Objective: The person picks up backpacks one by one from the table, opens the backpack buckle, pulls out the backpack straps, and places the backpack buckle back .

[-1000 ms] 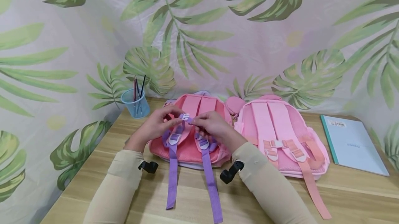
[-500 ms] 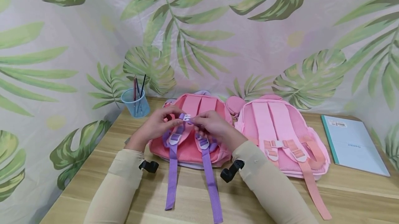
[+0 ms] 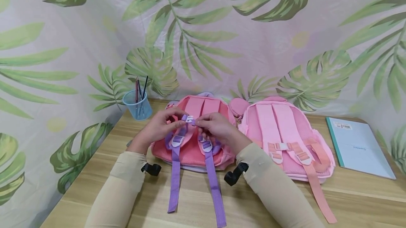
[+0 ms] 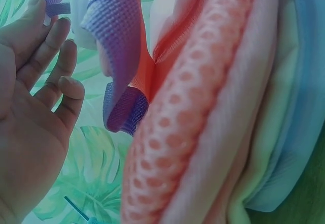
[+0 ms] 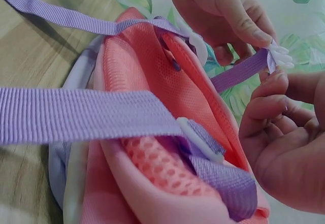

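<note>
Slight movement only since the frame half a second ago: the white buckle [image 3: 189, 118] and the short strap end [image 3: 193, 122] have shifted at the fingertips, while both bags stay in place. The left hand [image 3: 158, 125] pinches the purple strap [image 5: 241, 74] beside the buckle; the right hand [image 3: 219, 127] pinches the short strap end. Buckle and straps are raised above the back panel of the coral backpack [image 3: 191, 157], which lies on the table [image 3: 152, 199]. White prongs are exposed, so the buckle is judged not fully joined; whether it is being fastened or undone cannot be told. Bringing this one buckle to its final state appears to remain. On the adjacent pink backpack [image 3: 287, 129], the second buckle [image 3: 281, 146] bridges its two straps and appears fastened. Loose strap tails [image 3: 174, 185] hang from the coral backpack untouched.
</note>
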Available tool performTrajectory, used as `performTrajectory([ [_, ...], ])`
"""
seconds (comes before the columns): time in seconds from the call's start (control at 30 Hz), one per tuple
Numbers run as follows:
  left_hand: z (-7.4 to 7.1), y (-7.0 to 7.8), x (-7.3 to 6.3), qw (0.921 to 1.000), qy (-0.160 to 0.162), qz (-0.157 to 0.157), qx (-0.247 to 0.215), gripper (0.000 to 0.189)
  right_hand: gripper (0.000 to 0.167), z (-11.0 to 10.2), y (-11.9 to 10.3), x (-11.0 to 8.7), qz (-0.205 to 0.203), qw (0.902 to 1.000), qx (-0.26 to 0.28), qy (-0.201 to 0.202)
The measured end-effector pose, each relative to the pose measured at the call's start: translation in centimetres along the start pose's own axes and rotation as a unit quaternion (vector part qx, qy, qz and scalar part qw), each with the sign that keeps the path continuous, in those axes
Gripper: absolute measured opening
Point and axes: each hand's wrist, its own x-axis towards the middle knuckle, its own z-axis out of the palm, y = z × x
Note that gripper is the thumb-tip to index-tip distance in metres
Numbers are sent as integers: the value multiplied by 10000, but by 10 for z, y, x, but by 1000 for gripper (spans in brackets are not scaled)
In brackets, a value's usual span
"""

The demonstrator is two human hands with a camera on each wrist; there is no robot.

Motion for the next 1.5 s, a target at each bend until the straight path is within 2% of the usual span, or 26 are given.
performTrajectory([
  [0.27,1,1,2,9999,-21,171,0,23,26,4,-4,1,16,9998,148,-104],
  [0.4,2,-1,2,9994,-30,320,125,20,25,6,-5,1,124,9993,356,-81],
  [0.5,2,-1,1,9990,-48,310,306,19,29,8,-5,1,244,9982,538,-57],
  [0.6,1,0,0,9988,-129,225,421,20,35,9,-6,-1,281,9993,236,-2],
  [0.77,1,1,2,9985,-344,11,426,27,34,9,-7,-4,295,9985,-409,201],
  [0.97,5,-6,2,9958,-715,-336,459,32,25,10,-7,-4,316,9990,6,318],
  [1.27,10,-10,2,9954,-776,-84,554,16,25,10,-2,-1,288,9988,262,309],
  [1.5,11,-9,2,9952,-812,-140,533,16,21,10,-1,-1,264,9980,450,366],
])
